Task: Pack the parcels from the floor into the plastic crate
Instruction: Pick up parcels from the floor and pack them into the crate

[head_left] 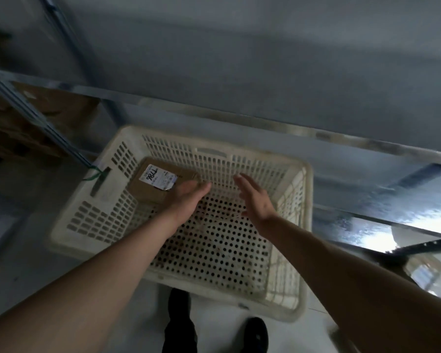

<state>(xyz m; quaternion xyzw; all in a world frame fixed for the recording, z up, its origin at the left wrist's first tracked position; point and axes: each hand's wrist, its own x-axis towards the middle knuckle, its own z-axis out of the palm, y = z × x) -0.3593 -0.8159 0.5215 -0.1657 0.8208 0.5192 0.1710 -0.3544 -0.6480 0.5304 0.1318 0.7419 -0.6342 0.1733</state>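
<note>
- A white crate (pixel 69 222) with holes in it sits on the floor (pixel 15 250), next to a metal shelf (pixel 265 128).
- One brown parcel (pixel 158 184) lies flat in the far left corner of the crate. It has a white label (pixel 158 177) on top.
- I think it was put in the corner to leave room for more parcels.
- The left hand (pixel 186 197) is over the crate, right by the parcel. Its fingers are straight and it holds nothing. It hides the near edge of the parcel, so I cannot tell if it touches it.
- The right hand (pixel 255 197) is over the middle of the crate. Its fingers are straight too, and it holds nothing.
- The two hands are a little apart, palms turned toward each other.
- Most of the crate's bottom is bare, so the job looks like it has only just started.
- Two black shoes (pixel 178 301) stand on the floor right by the near side of the crate.
- The next job, I think, is to get another parcel off the floor.
</note>
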